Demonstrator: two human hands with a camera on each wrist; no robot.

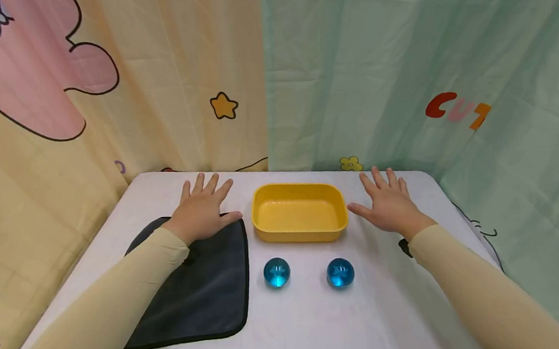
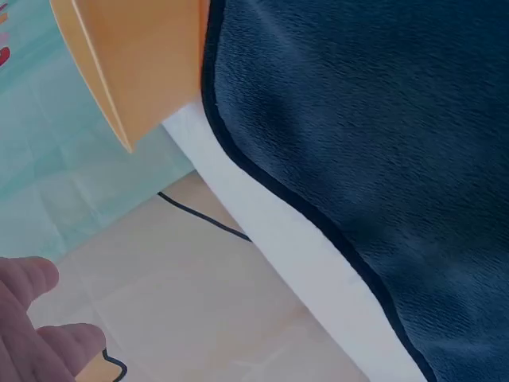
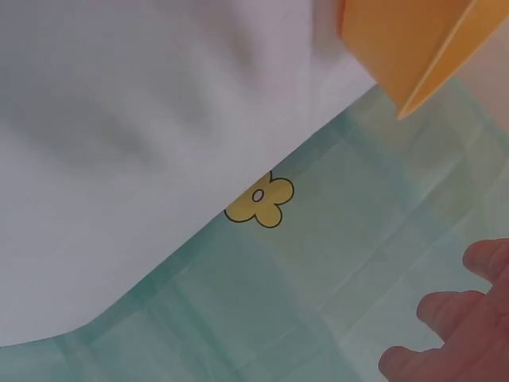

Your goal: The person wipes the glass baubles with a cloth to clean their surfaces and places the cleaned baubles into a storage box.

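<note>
In the head view my left hand (image 1: 198, 212) is spread above the dark grey cloth (image 1: 200, 292), fingers straight, holding nothing. My right hand (image 1: 389, 206) is spread just right of the yellow tub (image 1: 299, 233), its thumb close to the tub's side; whether it touches I cannot tell. Two clear blue balls (image 1: 276, 273) lie on the table in front of the tub, one left and one right. The left wrist view shows the cloth (image 2: 358, 119) with its black edging and the tub's side (image 2: 151, 64). In the right wrist view the tub (image 3: 398, 48) stands at upper right.
A white-covered table (image 1: 313, 327) carries everything. Cartoon-printed curtains hang behind and beside it, a cream one (image 1: 172, 84) on the left and a green one (image 1: 350, 68) on the right. Part of the cloth is hidden under my left forearm.
</note>
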